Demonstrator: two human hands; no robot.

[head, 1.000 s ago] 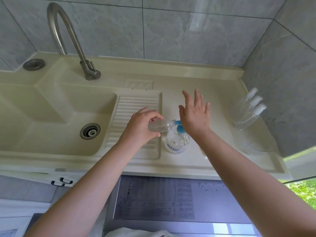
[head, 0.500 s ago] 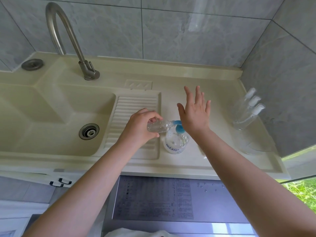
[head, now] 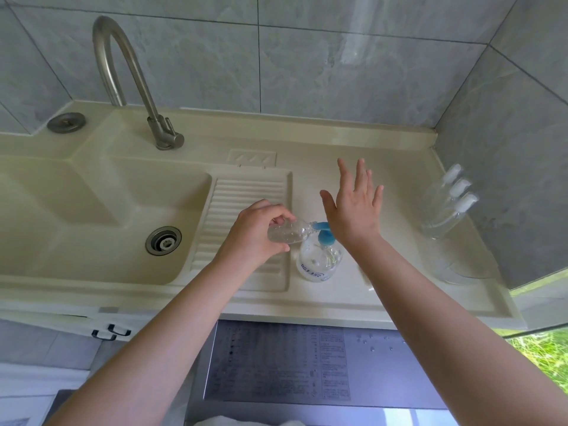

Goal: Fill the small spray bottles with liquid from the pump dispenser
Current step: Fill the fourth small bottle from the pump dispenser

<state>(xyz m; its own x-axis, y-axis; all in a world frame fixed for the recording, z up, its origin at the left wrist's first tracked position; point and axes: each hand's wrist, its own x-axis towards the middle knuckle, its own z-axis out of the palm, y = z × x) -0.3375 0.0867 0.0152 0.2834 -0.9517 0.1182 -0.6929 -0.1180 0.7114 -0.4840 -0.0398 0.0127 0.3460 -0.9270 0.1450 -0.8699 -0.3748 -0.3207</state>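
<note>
A clear pump dispenser (head: 319, 259) with a blue pump head stands on the counter beside the ribbed drainboard. My left hand (head: 256, 232) grips a small clear spray bottle (head: 289, 232), tipped sideways with its open neck against the blue spout. Above the pump head is my right hand (head: 353, 210), fingers straight and spread; its heel hides part of the pump, and contact with it cannot be made out. Three more small spray bottles (head: 445, 204) with white caps lean against the right wall.
A cream sink basin (head: 92, 210) with a metal drain lies at left, under a curved steel tap (head: 129, 81). The ribbed drainboard (head: 249, 192) sits under my left hand. A grey appliance top (head: 276, 364) is below the counter's front edge.
My right hand has risen a little above the pump head, fingers still spread. The left hand and the tilted bottle stay at the spout.
</note>
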